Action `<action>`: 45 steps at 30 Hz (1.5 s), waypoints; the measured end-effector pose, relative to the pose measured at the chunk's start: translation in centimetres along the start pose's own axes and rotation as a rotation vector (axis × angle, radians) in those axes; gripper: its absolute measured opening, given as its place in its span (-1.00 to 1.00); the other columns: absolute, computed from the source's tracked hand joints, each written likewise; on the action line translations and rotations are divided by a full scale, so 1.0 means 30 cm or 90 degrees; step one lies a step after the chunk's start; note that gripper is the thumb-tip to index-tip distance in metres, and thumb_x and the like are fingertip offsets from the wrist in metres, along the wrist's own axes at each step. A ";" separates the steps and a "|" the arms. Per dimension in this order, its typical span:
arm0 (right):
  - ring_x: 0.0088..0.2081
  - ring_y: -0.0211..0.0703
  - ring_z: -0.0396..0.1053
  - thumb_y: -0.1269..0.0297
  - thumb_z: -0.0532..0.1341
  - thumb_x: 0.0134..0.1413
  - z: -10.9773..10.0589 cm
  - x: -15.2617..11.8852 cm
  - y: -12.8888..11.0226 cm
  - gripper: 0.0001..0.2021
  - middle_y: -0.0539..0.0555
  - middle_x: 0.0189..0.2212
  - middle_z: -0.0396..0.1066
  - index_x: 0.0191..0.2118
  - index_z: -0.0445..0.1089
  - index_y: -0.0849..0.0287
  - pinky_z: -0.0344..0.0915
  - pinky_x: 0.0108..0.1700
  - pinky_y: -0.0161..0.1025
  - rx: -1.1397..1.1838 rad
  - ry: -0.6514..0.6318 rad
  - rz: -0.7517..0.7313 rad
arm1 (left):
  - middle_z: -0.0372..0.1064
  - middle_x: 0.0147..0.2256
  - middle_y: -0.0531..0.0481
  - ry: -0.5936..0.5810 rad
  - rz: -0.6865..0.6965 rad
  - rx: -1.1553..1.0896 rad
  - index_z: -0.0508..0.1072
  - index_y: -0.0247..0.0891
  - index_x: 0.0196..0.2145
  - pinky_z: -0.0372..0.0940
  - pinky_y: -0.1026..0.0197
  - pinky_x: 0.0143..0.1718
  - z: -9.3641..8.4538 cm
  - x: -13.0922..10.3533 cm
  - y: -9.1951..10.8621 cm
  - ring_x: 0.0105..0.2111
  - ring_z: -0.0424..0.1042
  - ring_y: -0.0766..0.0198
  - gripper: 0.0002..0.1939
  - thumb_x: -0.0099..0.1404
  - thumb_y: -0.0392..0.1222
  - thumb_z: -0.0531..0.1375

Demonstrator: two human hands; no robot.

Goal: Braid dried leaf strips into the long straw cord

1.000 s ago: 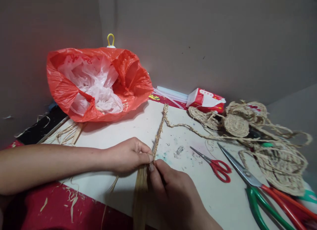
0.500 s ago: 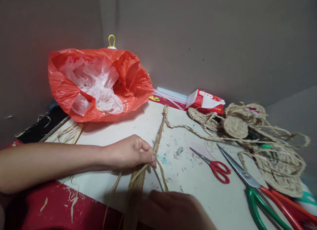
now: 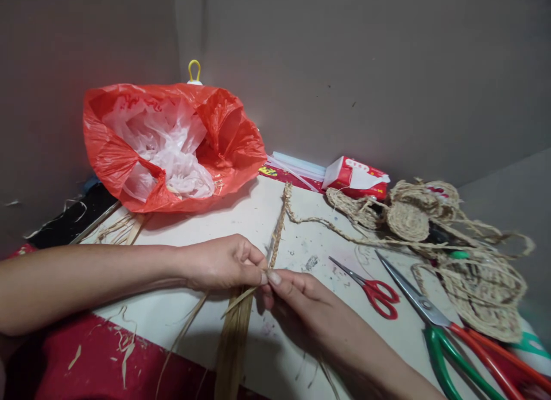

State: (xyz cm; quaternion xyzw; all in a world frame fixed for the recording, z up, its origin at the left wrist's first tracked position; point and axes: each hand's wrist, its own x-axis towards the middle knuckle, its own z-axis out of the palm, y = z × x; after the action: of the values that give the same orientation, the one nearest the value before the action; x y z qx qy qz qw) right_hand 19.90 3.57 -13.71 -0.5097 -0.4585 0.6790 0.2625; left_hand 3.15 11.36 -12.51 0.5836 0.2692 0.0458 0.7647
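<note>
A narrow straw braid [image 3: 279, 230] runs down the white board, and its near end is between my two hands. My left hand [image 3: 232, 265] is closed, thumb and forefinger pinching that end. My right hand [image 3: 301, 294] meets it from the right, thumb and fingers pinched on the braid's strands beside the left fingertips. Loose flat straw strands [image 3: 235, 345] hang down below my left hand over the board's front edge. From the far end of the braid a thinner braided cord [image 3: 336, 222] trails right to a pile of coiled braid [image 3: 408, 216].
Small red-handled scissors [image 3: 379, 294] and large shears [image 3: 434, 319] lie on the right. A red plastic bag [image 3: 107, 159] with white plastic inside stands at the back left. A red tissue pack [image 3: 361, 176] sits at the back. Straw scraps [image 3: 127, 348] litter the red surface in front.
My right hand has risen from the lower edge to meet my left fingertips, pinching the strands there. The left hand has stayed nearly in place.
</note>
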 end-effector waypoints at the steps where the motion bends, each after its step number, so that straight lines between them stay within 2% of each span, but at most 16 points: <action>1: -0.62 -0.36 -0.16 -0.10 0.06 0.14 -0.008 0.001 -0.003 -0.55 -0.11 -0.66 -0.02 -0.54 0.22 0.19 -0.19 -0.60 -0.35 -0.014 -0.006 -0.003 | 0.23 -0.59 0.11 -0.004 -0.001 0.039 0.39 -0.37 -0.49 -0.01 0.36 -0.56 -0.002 -0.001 0.000 -0.61 0.09 0.47 -0.78 0.20 -0.15 0.14; 5: -0.64 -0.37 -0.19 -0.05 0.09 0.13 -0.012 0.011 0.003 -0.54 -0.13 -0.71 -0.06 -0.63 0.07 0.16 -0.22 -0.61 -0.34 0.035 0.000 -0.015 | 0.02 -0.65 0.19 0.035 0.013 0.231 0.31 -0.32 -0.52 -0.10 0.37 -0.62 0.000 -0.010 0.001 -0.64 -0.03 0.47 -0.81 0.22 -0.21 0.07; 8: -0.67 -0.38 -0.19 -0.02 0.10 0.13 0.010 0.019 0.032 -0.55 -0.15 -0.74 -0.06 -0.63 0.10 0.16 -0.26 -0.63 -0.34 0.089 0.055 -0.007 | 0.03 -0.63 0.17 0.049 0.040 0.301 0.33 -0.33 -0.51 -0.05 0.38 -0.60 0.005 -0.021 0.012 -0.61 0.01 0.46 -0.80 0.23 -0.24 0.03; 11: -0.69 -0.38 -0.20 0.01 0.10 0.14 0.036 0.025 0.059 -0.59 -0.17 -0.77 -0.10 -0.60 0.23 0.19 -0.29 -0.65 -0.34 0.096 0.128 -0.010 | 0.11 -0.61 0.15 0.010 0.012 0.275 0.40 -0.33 -0.41 0.02 0.38 -0.59 0.011 -0.030 0.027 -0.61 0.07 0.45 -0.78 0.24 -0.26 -0.02; 13: -0.68 -0.38 -0.20 0.04 0.12 0.14 0.053 0.027 0.068 -0.62 -0.17 -0.76 -0.12 -0.58 0.27 0.20 -0.25 -0.64 -0.35 0.118 0.141 -0.038 | 0.15 -0.62 0.13 0.001 -0.035 0.231 0.38 -0.32 -0.41 0.03 0.38 -0.63 0.021 -0.035 0.028 -0.66 0.08 0.45 -0.77 0.25 -0.23 -0.04; 17: -0.67 -0.40 -0.23 0.04 0.17 0.10 0.086 0.020 0.073 -0.59 -0.18 -0.75 -0.12 -0.62 0.15 0.17 -0.25 -0.64 -0.36 0.216 0.158 -0.060 | 0.25 -0.62 0.07 0.022 -0.120 0.142 0.30 -0.30 -0.39 0.07 0.34 -0.72 0.061 -0.044 0.003 -0.73 0.15 0.40 -0.73 0.28 -0.10 -0.08; 21: -0.70 -0.40 -0.19 0.03 0.17 0.10 0.116 0.005 0.071 -0.60 -0.17 -0.78 -0.05 -0.61 0.12 0.16 -0.26 -0.65 -0.35 0.311 0.164 -0.033 | 0.28 -0.58 0.08 0.079 -0.074 0.106 0.27 -0.27 -0.37 0.18 0.33 -0.68 0.111 -0.044 -0.041 -0.70 0.22 0.38 -0.85 0.24 -0.18 -0.03; 25: -0.70 -0.42 -0.10 0.10 0.15 0.13 0.127 0.003 0.074 -0.62 -0.08 -0.76 0.14 -0.61 0.22 0.22 -0.23 -0.64 -0.36 0.274 0.154 -0.048 | 0.26 -0.57 0.09 0.150 -0.033 0.138 0.27 -0.27 -0.37 0.17 0.35 -0.67 0.152 -0.044 -0.072 -0.68 0.23 0.39 -0.88 0.22 -0.25 -0.04; 27: -0.70 -0.43 -0.10 0.11 0.16 0.12 0.125 0.005 0.072 -0.63 -0.09 -0.77 0.12 -0.60 0.22 0.23 -0.21 -0.64 -0.38 0.275 0.153 -0.053 | 0.27 -0.55 0.09 0.156 -0.035 0.143 0.27 -0.26 -0.30 0.15 0.36 -0.69 0.160 -0.058 -0.062 -0.68 0.22 0.40 -0.86 0.21 -0.26 -0.04; 29: -0.72 -0.45 -0.18 0.12 0.19 0.09 0.121 0.005 0.062 -0.67 -0.16 -0.79 0.01 -0.57 0.23 0.22 -0.24 -0.66 -0.40 0.306 0.148 -0.046 | 0.29 -0.54 0.10 0.129 -0.062 0.154 0.28 -0.27 -0.22 0.13 0.37 -0.69 0.153 -0.084 -0.030 -0.68 0.21 0.40 -0.81 0.20 -0.25 -0.02; 31: -0.72 -0.47 -0.28 0.13 0.24 0.04 0.115 0.002 0.047 -0.72 -0.23 -0.79 -0.12 -0.52 0.25 0.22 -0.30 -0.68 -0.42 0.341 0.142 -0.029 | 0.29 -0.56 0.09 0.126 -0.068 0.201 0.32 -0.31 -0.23 0.13 0.36 -0.64 0.126 -0.112 0.011 -0.65 0.22 0.39 -0.80 0.21 -0.20 0.02; 35: -0.71 -0.49 -0.35 0.13 0.28 -0.02 0.096 -0.005 0.020 -0.75 -0.26 -0.76 -0.19 -0.43 0.31 0.23 -0.35 -0.69 -0.45 0.366 0.102 -0.013 | 0.33 -0.45 0.03 0.286 0.074 0.290 0.40 -0.33 -0.28 0.17 0.34 -0.43 0.050 -0.114 0.050 -0.47 0.28 0.35 -0.79 0.20 -0.16 0.08; 36: -0.71 -0.49 -0.35 0.13 0.28 -0.01 0.091 -0.005 0.016 -0.74 -0.26 -0.76 -0.19 -0.43 0.31 0.24 -0.34 -0.69 -0.45 0.363 0.088 -0.015 | 0.33 -0.43 0.03 0.284 0.091 0.267 0.40 -0.32 -0.28 0.17 0.33 -0.40 0.037 -0.098 0.044 -0.44 0.28 0.35 -0.80 0.20 -0.16 0.09; 40: -0.71 -0.49 -0.34 0.09 0.26 0.00 0.062 -0.003 0.005 -0.70 -0.25 -0.76 -0.18 -0.48 0.28 0.24 -0.33 -0.69 -0.45 0.322 0.050 -0.003 | 0.22 -0.58 0.09 0.098 0.013 0.060 0.31 -0.31 -0.47 0.14 0.33 -0.46 0.030 -0.018 -0.007 -0.58 0.21 0.40 -0.81 0.22 -0.18 0.03; 43: -0.71 -0.48 -0.31 0.07 0.27 -0.02 0.036 0.000 0.000 -0.69 -0.24 -0.76 -0.14 -0.48 0.27 0.22 -0.32 -0.68 -0.44 0.280 0.039 0.020 | 0.14 -0.62 0.14 0.091 0.023 0.075 0.32 -0.32 -0.48 0.05 0.35 -0.56 0.039 0.009 -0.032 -0.65 0.05 0.46 -0.78 0.25 -0.17 0.02; 45: -0.71 -0.46 -0.27 0.06 0.25 -0.01 0.018 0.002 0.000 -0.70 -0.22 -0.75 -0.10 -0.47 0.28 0.21 -0.29 -0.68 -0.43 0.242 0.029 0.034 | 0.18 -0.58 0.12 0.101 0.051 0.144 0.38 -0.34 -0.45 0.04 0.36 -0.54 0.038 0.006 -0.036 -0.61 0.05 0.45 -0.75 0.26 -0.16 0.02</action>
State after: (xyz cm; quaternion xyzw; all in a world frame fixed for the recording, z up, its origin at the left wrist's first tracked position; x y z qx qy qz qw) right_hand 19.39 3.43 -13.69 -0.4780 -0.3021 0.7485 0.3465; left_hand 3.58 10.10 -13.38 0.6710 0.3086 0.0920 0.6679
